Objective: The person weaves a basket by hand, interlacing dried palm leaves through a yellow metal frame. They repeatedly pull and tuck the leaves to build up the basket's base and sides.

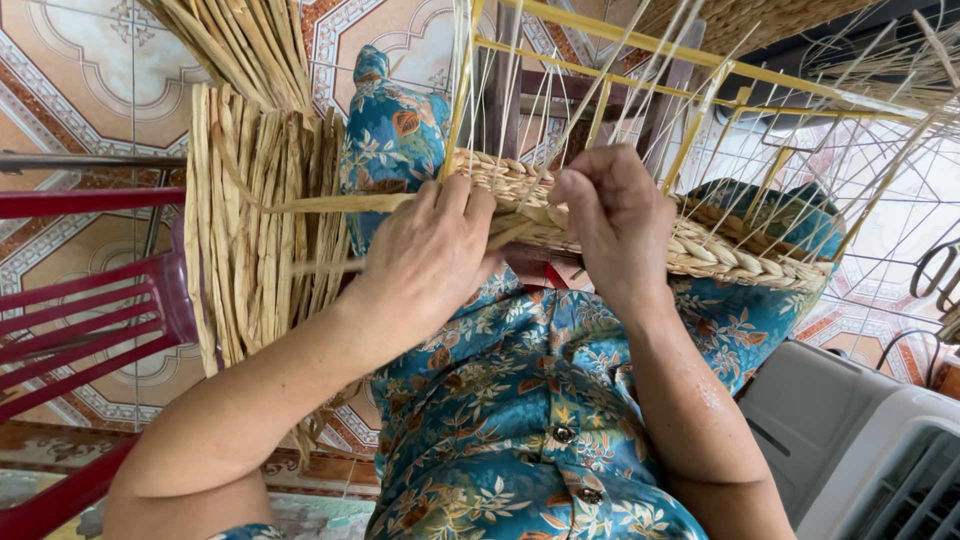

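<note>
A half-woven straw basket (720, 250) on a yellow wire frame (700, 100) rests across the lap.

Floor: glazed ceramic tile floor (90, 70) with ornate pattern in cream, orange-brown and pale blue, laid in squares with visible grout lines; same pattern shows at upper right through gaps. A band of darker patterned border tile (60, 445) runs along lower left. Left side: red plastic chair with slatted seat (80, 320), only partly in frame, one red bar crossing above it. Lower right corner: grey-white plastic appliance with slotted vent grille (870, 450), edge cut off. Far right: dark curved metal hook (935, 270), partly seen. Light: bright, even daylight, soft shadows, mild glare on tiles.
</note>
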